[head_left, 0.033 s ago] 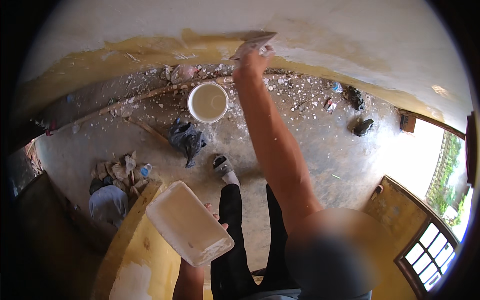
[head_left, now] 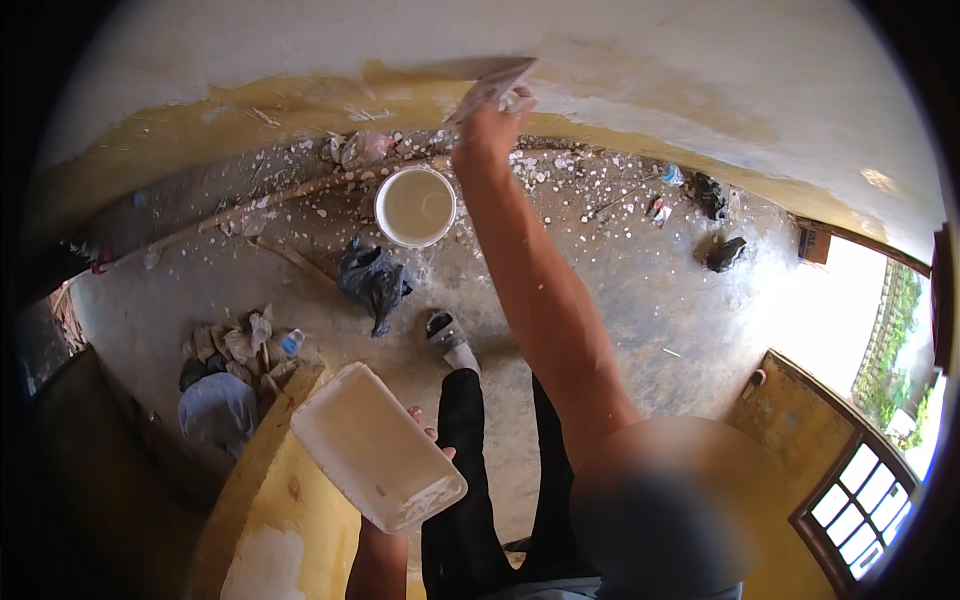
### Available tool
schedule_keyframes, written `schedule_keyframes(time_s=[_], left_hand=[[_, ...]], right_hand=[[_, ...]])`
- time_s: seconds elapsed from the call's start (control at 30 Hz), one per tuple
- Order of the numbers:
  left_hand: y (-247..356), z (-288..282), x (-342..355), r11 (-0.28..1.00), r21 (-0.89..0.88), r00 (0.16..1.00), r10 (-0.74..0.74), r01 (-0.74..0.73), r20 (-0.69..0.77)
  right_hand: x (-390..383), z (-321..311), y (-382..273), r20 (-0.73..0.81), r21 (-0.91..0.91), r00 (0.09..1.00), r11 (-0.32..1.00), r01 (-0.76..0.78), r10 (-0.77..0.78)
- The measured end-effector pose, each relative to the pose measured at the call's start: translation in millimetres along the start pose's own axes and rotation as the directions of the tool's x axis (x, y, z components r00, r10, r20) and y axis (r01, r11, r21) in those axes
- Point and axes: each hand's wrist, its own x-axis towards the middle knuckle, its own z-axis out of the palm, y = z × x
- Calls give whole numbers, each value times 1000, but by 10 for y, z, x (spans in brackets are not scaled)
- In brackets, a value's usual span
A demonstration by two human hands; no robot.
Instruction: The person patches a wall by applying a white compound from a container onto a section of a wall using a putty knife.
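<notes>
Near the top centre of the frame the right hand (head_left: 487, 125) is closed around the handle of a broad putty knife (head_left: 497, 85), whose blade lies flat against the wall (head_left: 700, 70) where pale skim meets the yellow band. Low in the frame, left of centre, the left hand (head_left: 425, 430) grips a white rectangular plaster tray (head_left: 375, 455) from beneath, only its fingertips showing past the rim, and the tray is tipped toward the lower right corner. That tilt looks like the main risk to me: wet filler could slide off onto the black trousers (head_left: 465, 500). The arm is at full stretch, so the blade may skip and leave ridges. The floor (head_left: 620, 290) is speckled with white droppings around the bucket (head_left: 415, 205), and a foot (head_left: 448, 335) could slip there.
</notes>
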Motion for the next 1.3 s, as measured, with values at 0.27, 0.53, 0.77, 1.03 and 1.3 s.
schedule_keyframes(time_s=[0.27,0.53,0.77,1.03,1.3], left_hand=[[85,173,86,998,60,985,-38,29,167],[144,140,129,998,39,993,-59,55,99],[96,216,214,995,71,978,-76,63,194],[211,61,141,990,-73,987,-110,119,118],[-48,179,264,993,45,972,-120,113,202]], right_hand=[[-114,-533,187,102,-12,993,998,-56,57],[454,-617,-221,32,124,997,990,-68,65],[45,-924,-123,130,-128,991,991,46,-29],[1028,-1253,-796,-54,81,998,996,30,-26],[-103,-784,-393,513,-371,816,788,491,-266]])
